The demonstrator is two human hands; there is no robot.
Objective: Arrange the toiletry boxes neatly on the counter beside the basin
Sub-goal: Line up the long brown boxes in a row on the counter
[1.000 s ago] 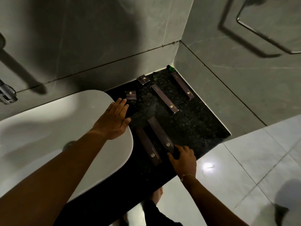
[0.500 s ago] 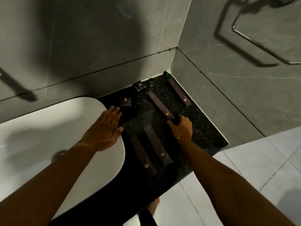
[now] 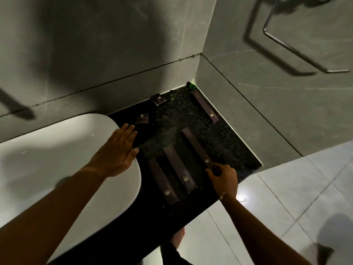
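**Head view: right hand on the end of a long box, left hand flat on the basin rim**

Right hand [image 3: 223,177] grips the near end of the third long box [image 3: 196,148], fingers curled around the end; box lies flat on the counter [image 3: 235,150], not clearly lifted. Left hand [image 3: 116,152] is spread open, palm down, resting on the basin [image 3: 57,169] rim, holding nothing.

Just left of the gripped box: middle long box [image 3: 178,169], then the nearest long box [image 3: 162,180] beside the basin edge. These three lie roughly parallel, logo ends toward the person, small gaps between. A fourth long box [image 3: 205,107] sits well apart, along the right wall. Two small boxes: one [image 3: 142,118] just beyond the left fingertips, one [image 3: 158,99] near the back wall, both turned at odd angles. A green bottle [image 3: 191,85] sits in the far corner; a second small item near the back edge is too dim to identify.

Handling, judged: thin card cartons, likely light, stiff along the length but easy to crush at the faces. Polished stone should let them slide, so nudging by an end works. For lifting, pinch the long side edges near the middle or hold one end as now; end hold may let the far end swing. Small boxes: pinch across two opposite sides. Light pressure only.

Row of three looks nearly set; the wall box and both small boxes are not yet lined up.
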